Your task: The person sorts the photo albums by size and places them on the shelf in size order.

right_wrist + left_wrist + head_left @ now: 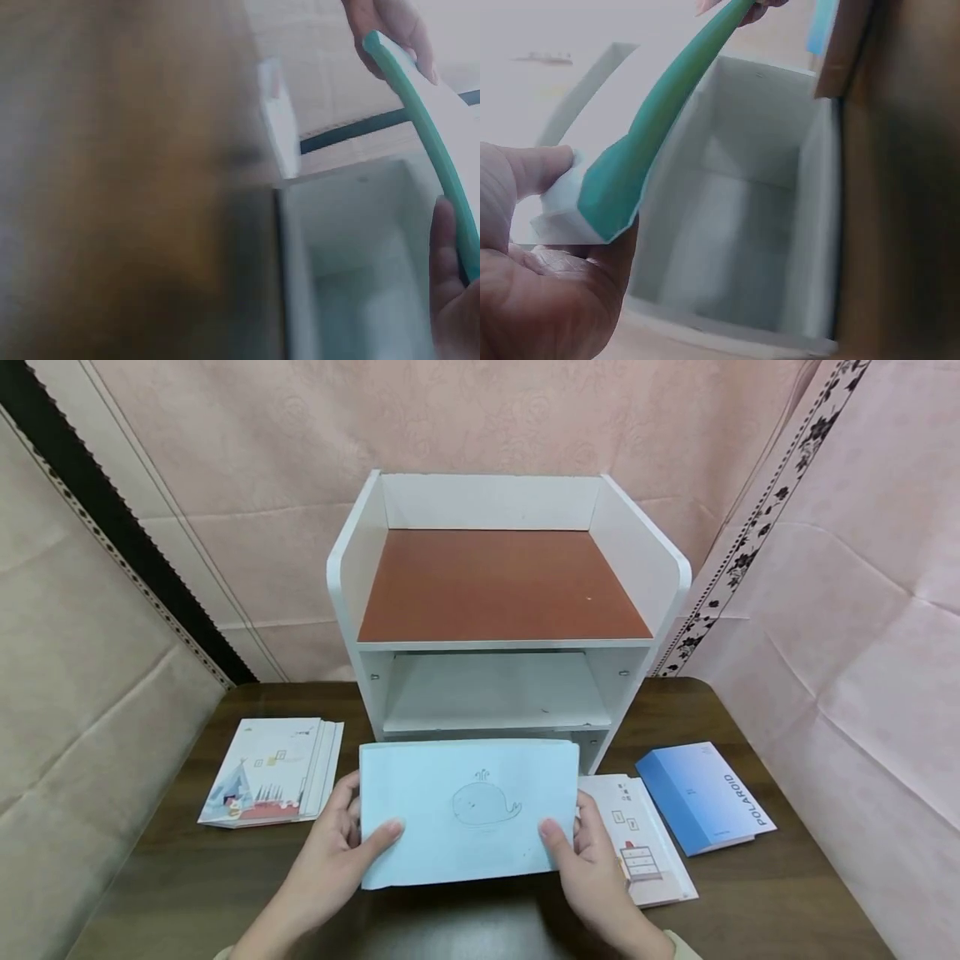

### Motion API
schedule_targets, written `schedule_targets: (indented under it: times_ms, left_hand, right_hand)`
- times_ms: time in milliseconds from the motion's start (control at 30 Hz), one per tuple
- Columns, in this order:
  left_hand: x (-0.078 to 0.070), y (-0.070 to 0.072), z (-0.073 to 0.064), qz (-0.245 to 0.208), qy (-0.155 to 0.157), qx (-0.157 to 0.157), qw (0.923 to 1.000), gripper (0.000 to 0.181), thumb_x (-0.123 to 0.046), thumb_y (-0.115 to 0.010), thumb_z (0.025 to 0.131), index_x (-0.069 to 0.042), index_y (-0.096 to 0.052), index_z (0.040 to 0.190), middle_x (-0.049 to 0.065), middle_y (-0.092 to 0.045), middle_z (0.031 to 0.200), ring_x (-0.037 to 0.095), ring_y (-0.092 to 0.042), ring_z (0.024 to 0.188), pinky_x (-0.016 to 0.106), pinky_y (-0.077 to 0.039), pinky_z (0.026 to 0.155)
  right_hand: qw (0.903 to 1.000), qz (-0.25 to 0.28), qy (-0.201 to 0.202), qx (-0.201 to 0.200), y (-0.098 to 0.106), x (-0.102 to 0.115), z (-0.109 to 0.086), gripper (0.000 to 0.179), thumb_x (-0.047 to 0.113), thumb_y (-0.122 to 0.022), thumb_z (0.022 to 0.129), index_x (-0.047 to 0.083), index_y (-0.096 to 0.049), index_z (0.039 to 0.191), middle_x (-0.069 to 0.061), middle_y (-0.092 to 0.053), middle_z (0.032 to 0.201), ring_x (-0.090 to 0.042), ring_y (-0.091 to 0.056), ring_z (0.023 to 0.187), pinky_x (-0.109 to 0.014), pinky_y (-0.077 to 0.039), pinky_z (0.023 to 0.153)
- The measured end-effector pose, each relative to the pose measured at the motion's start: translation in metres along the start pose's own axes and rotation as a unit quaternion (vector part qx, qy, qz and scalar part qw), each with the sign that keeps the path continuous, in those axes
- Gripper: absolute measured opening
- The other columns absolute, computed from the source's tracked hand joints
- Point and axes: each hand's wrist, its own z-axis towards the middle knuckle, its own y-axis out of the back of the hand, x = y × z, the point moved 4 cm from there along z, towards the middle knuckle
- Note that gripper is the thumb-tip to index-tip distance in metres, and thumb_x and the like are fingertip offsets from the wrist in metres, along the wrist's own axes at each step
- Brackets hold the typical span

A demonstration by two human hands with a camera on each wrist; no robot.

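Table (787, 893) of dark wood fills the near scene, with a white shelf unit (502, 602) standing at its far middle; the unit's top tray has a reddish-brown floor and 2 open compartments sit below it. Just in front of the unit, a pale blue booklet with a whale drawing (471, 810) is held level above the table. The left hand (337, 852) pinches its left edge, thumb on top and fingers beneath; the right hand (592, 860) pinches the right edge the same way. A stack of illustrated booklets (270, 770) lies at the left. Another illustrated booklet (645, 847) lies at the right, partly under the right hand. A blue POLAROID book (705, 795) lies farther right.
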Motion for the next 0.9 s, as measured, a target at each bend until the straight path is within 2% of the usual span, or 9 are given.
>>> schedule_targets:
  times_ms: [100, 233, 367, 467, 600, 667, 800, 900]
  left_hand:
    - [-0.012, -0.007, 0.004, 0.023, -0.021, 0.021, 0.9993, 0.057, -0.017, -0.064, 0.095, -0.022, -0.032, 0.142, 0.01, -0.06, 0.127, 0.029, -0.066, 0.1, 0.041, -0.057, 0.074]
    - [-0.018, -0.013, 0.008, 0.065, -0.027, 0.041, 0.9966, 0.045, -0.02, -0.064, 0.095, -0.014, -0.042, 0.134, 0.008, -0.064, 0.121, 0.026, -0.066, 0.099, 0.039, -0.056, 0.078]
    - [-0.02, -0.017, 0.012, 0.086, -0.042, 0.025, 0.995, 0.038, -0.022, -0.065, 0.095, -0.011, -0.05, 0.128, 0.006, -0.065, 0.117, 0.021, -0.065, 0.1, 0.034, -0.055, 0.082]
    - [-0.024, -0.019, 0.015, 0.106, -0.076, -0.011, 0.9914, 0.033, -0.023, -0.065, 0.094, -0.013, -0.053, 0.123, 0.004, -0.066, 0.106, 0.014, -0.063, 0.087, 0.027, -0.055, 0.074]
    - [-0.03, -0.023, 0.019, 0.089, -0.115, -0.038, 0.9886, 0.031, -0.017, -0.065, 0.095, -0.008, -0.054, 0.122, 0.007, -0.065, 0.103, 0.016, -0.064, 0.085, 0.027, -0.055, 0.074]
    - [-0.032, -0.025, 0.021, 0.054, -0.123, -0.036, 0.9902, 0.033, -0.013, -0.064, 0.095, -0.004, -0.052, 0.125, 0.011, -0.065, 0.112, 0.022, -0.065, 0.098, 0.034, -0.055, 0.082]
    - [-0.039, -0.028, 0.025, 0.014, -0.139, -0.044, 0.9893, 0.035, -0.007, -0.062, 0.095, -0.001, -0.051, 0.127, 0.016, -0.063, 0.115, 0.025, -0.064, 0.101, 0.037, -0.054, 0.084]
    - [-0.047, -0.027, 0.028, 0.008, -0.155, -0.056, 0.9862, 0.036, -0.004, -0.061, 0.095, 0.0, -0.05, 0.129, 0.017, -0.063, 0.116, 0.024, -0.065, 0.101, 0.034, -0.054, 0.084]
  right_hand:
    - [0.9993, -0.01, 0.035, -0.01, 0.006, 0.02, 0.004, 0.042, 0.007, -0.043, 0.104, 0.008, -0.026, 0.142, -0.016, -0.054, 0.135, -0.029, -0.061, 0.109, -0.041, -0.054, 0.083]
    - [0.9959, -0.035, 0.082, -0.016, 0.014, 0.042, 0.014, 0.043, 0.004, -0.039, 0.104, 0.008, -0.024, 0.144, -0.017, -0.053, 0.134, -0.029, -0.06, 0.111, -0.041, -0.054, 0.083]
    - [0.991, -0.062, 0.116, -0.025, 0.021, 0.056, 0.023, 0.044, 0.002, -0.038, 0.103, 0.009, -0.023, 0.144, -0.017, -0.052, 0.133, -0.028, -0.059, 0.112, -0.038, -0.054, 0.085]
    - [0.9882, -0.077, 0.128, -0.033, 0.022, 0.062, 0.029, 0.045, 0.001, -0.039, 0.103, 0.009, -0.024, 0.145, -0.017, -0.051, 0.133, -0.028, -0.059, 0.112, -0.038, -0.054, 0.085]
    - [0.9861, -0.087, 0.135, -0.044, 0.023, 0.071, 0.035, 0.045, 0.002, -0.042, 0.102, 0.009, -0.026, 0.144, -0.017, -0.052, 0.132, -0.029, -0.06, 0.112, -0.038, -0.054, 0.085]
    - [0.9858, -0.088, 0.132, -0.054, 0.024, 0.075, 0.038, 0.044, 0.004, -0.044, 0.102, 0.01, -0.029, 0.143, -0.016, -0.055, 0.131, -0.029, -0.062, 0.11, -0.038, -0.054, 0.084]
    - [0.9854, -0.092, 0.129, -0.063, 0.025, 0.083, 0.043, 0.043, 0.008, -0.046, 0.102, 0.011, -0.031, 0.142, -0.016, -0.057, 0.13, -0.03, -0.063, 0.108, -0.039, -0.054, 0.083]
    - [0.9855, -0.087, 0.13, -0.065, 0.023, 0.089, 0.048, 0.042, 0.009, -0.046, 0.103, 0.01, -0.031, 0.142, -0.017, -0.057, 0.13, -0.03, -0.062, 0.109, -0.039, -0.054, 0.083]
